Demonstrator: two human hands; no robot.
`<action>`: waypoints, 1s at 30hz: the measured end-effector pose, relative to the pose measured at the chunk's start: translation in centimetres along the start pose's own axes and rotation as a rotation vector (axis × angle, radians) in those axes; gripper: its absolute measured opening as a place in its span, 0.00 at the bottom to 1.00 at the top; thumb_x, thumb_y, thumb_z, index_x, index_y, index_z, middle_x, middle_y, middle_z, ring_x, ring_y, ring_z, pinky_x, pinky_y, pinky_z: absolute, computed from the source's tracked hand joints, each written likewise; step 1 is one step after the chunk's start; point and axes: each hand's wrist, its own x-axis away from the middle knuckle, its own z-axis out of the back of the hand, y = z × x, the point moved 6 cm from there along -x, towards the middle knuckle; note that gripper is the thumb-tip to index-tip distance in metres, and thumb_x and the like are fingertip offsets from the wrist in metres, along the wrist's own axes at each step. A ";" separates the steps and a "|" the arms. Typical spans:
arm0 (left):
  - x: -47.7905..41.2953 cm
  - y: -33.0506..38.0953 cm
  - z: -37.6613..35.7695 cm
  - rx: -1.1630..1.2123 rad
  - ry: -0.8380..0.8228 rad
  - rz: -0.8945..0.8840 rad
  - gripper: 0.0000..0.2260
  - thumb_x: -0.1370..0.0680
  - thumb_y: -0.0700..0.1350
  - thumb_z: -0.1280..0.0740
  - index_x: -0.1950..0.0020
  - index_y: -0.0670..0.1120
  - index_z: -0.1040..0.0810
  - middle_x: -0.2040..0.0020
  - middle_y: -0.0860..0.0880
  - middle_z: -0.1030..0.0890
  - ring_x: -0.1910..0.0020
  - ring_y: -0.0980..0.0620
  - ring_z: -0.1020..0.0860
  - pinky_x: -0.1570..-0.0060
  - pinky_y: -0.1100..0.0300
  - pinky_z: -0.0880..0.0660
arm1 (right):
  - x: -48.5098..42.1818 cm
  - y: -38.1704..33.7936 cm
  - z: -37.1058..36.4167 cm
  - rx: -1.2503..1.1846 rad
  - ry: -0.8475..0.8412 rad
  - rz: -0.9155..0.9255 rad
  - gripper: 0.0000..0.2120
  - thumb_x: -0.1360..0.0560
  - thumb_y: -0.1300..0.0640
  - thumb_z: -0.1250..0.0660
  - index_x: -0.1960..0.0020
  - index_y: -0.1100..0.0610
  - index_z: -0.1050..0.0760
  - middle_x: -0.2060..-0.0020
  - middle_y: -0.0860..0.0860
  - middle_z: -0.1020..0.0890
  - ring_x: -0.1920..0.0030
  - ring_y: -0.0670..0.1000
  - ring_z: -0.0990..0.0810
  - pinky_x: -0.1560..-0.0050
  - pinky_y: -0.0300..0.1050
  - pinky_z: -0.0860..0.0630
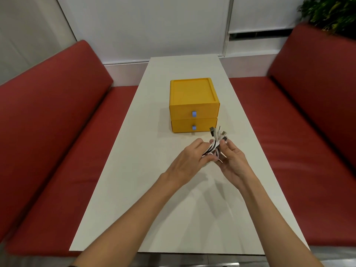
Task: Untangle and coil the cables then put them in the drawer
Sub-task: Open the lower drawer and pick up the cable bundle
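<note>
1. A person's left hand (189, 157) and right hand (231, 158) meet just in front of the yellow drawer unit (192, 97), slightly toward its right side. Between them they hold a bundle of black and white cables (213, 146) above the white table (134, 170).
2. The left hand's fingers curl round the lower part of the bundle, while the right hand pinches it from the opposite side. Several plug ends fan out of the top toward the unit.
3. The work appears to be at the gathering and coiling stage. Whether each cable is separately coiled cannot be told from the bunch.
4. The upper drawer (194, 112) and lower drawer (193, 125) are both closed, each with a blue pull tab.
5. The next move likely calls for one hand to take the whole bundle, freeing the other to draw a tab. The loose plug ends could snag on the drawer front.
</note>
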 end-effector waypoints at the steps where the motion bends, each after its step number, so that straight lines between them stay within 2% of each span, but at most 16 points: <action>1: 0.0 0.2 -0.4 -0.032 -0.012 -0.008 0.15 0.20 0.49 0.36 0.45 0.37 0.22 0.57 0.44 0.27 0.64 0.47 0.26 0.63 0.56 0.27 | -0.1 0.2 0.2 -0.005 0.010 -0.015 0.15 0.30 0.51 0.32 0.45 0.55 0.21 0.54 0.51 0.16 0.55 0.50 0.19 0.47 0.45 0.21; 3: -0.1 0.6 -0.9 -0.085 -0.015 -0.015 0.20 0.18 0.54 0.45 0.42 0.39 0.24 0.55 0.45 0.27 0.64 0.46 0.25 0.63 0.51 0.24 | -0.1 0.6 0.4 -0.019 0.032 -0.056 0.17 0.30 0.49 0.32 0.45 0.55 0.21 0.54 0.52 0.16 0.51 0.52 0.19 0.39 0.50 0.25; 5: -0.2 0.6 -1.3 -0.082 -0.020 -0.009 0.23 0.18 0.54 0.48 0.40 0.38 0.24 0.55 0.44 0.27 0.64 0.46 0.25 0.64 0.50 0.24 | -0.1 1.0 0.7 0.003 0.075 -0.100 0.21 0.31 0.45 0.33 0.45 0.58 0.22 0.52 0.55 0.18 0.50 0.53 0.21 0.38 0.51 0.25; 7: -0.3 0.7 -1.5 -0.103 -0.029 -0.025 0.24 0.18 0.54 0.49 0.38 0.38 0.25 0.54 0.44 0.27 0.64 0.46 0.24 0.64 0.50 0.24 | -0.2 1.4 1.3 0.089 0.169 -0.156 0.26 0.34 0.40 0.34 0.44 0.58 0.22 0.53 0.56 0.22 0.53 0.51 0.24 0.45 0.46 0.23; 10: 0.2 1.0 -1.8 -0.172 -0.014 -0.078 0.22 0.18 0.53 0.47 0.36 0.37 0.26 0.54 0.43 0.26 0.65 0.47 0.24 0.68 0.52 0.23 | -0.3 2.0 2.3 0.181 0.258 -0.224 0.33 0.37 0.36 0.35 0.43 0.60 0.23 0.61 0.54 0.27 0.61 0.49 0.28 0.56 0.42 0.23; 12: 0.6 1.0 -2.1 -0.218 -0.012 -0.101 0.20 0.19 0.50 0.45 0.37 0.37 0.25 0.55 0.42 0.25 0.66 0.47 0.24 0.70 0.53 0.23 | -0.3 2.3 2.3 0.094 0.213 -0.224 0.29 0.30 0.40 0.35 0.44 0.65 0.24 0.57 0.58 0.21 0.58 0.51 0.20 0.55 0.43 0.20; 15: 1.0 0.4 -3.2 -0.368 -0.068 -0.116 0.16 0.20 0.45 0.37 0.35 0.38 0.26 0.51 0.41 0.24 0.68 0.45 0.26 0.73 0.52 0.24 | 0.1 1.3 1.7 -0.022 0.140 -0.182 0.17 0.20 0.54 0.38 0.49 0.69 0.23 0.55 0.61 0.17 0.55 0.54 0.16 0.56 0.44 0.19; 17: 1.2 -0.1 -3.3 -0.375 -0.089 -0.076 0.18 0.22 0.43 0.31 0.34 0.39 0.27 0.47 0.42 0.25 0.68 0.46 0.26 0.73 0.51 0.24 | 0.3 0.6 1.5 -0.049 0.080 -0.168 0.10 0.21 0.64 0.41 0.50 0.70 0.24 0.53 0.62 0.18 0.56 0.55 0.16 0.54 0.46 0.20; 20: 1.3 0.3 -2.8 -0.235 -0.110 -0.058 0.18 0.21 0.45 0.33 0.33 0.40 0.27 0.43 0.44 0.26 0.62 0.47 0.23 0.64 0.53 0.22 | 0.8 -0.2 1.1 0.023 -0.044 -0.134 0.12 0.26 0.70 0.42 0.46 0.71 0.24 0.52 0.62 0.19 0.53 0.55 0.18 0.53 0.45 0.20; 22: 1.1 0.2 -2.2 0.011 -0.148 0.018 0.17 0.20 0.47 0.34 0.34 0.43 0.24 0.44 0.47 0.26 0.57 0.51 0.22 0.55 0.58 0.23 | 1.0 -0.5 1.1 0.084 -0.058 -0.114 0.10 0.25 0.68 0.37 0.46 0.71 0.24 0.54 0.61 0.18 0.55 0.54 0.18 0.55 0.44 0.20; 24: 0.4 -0.4 -0.9 0.219 -0.075 0.159 0.14 0.21 0.48 0.33 0.37 0.46 0.20 0.48 0.49 0.23 0.54 0.55 0.21 0.52 0.61 0.23 | 1.0 -0.6 1.2 0.085 -0.040 -0.118 0.10 0.25 0.64 0.35 0.47 0.69 0.23 0.56 0.61 0.18 0.59 0.53 0.19 0.55 0.44 0.20; 26: -0.5 -1.4 0.8 0.255 0.056 0.320 0.14 0.22 0.49 0.32 0.38 0.48 0.20 0.47 0.51 0.21 0.50 0.56 0.21 0.49 0.59 0.23 | 1.0 -0.8 1.3 0.055 -0.028 -0.135 0.09 0.24 0.65 0.36 0.47 0.68 0.23 0.57 0.60 0.17 0.64 0.50 0.21 0.58 0.42 0.20; 27: -0.8 -2.1 1.3 0.248 0.065 0.404 0.16 0.22 0.52 0.32 0.36 0.48 0.22 0.45 0.53 0.22 0.47 0.56 0.22 0.47 0.59 0.24 | 1.0 -0.8 1.2 0.031 -0.036 -0.148 0.09 0.23 0.65 0.38 0.47 0.68 0.24 0.57 0.59 0.17 0.66 0.49 0.22 0.60 0.41 0.20; 30: -0.9 -3.9 0.6 0.341 -0.132 0.618 0.21 0.23 0.58 0.35 0.35 0.49 0.24 0.40 0.53 0.22 0.42 0.55 0.23 0.41 0.57 0.26 | 1.1 -0.9 0.8 -0.058 -0.089 -0.194 0.09 0.22 0.66 0.41 0.46 0.69 0.26 0.60 0.59 0.18 0.69 0.48 0.23 0.63 0.42 0.21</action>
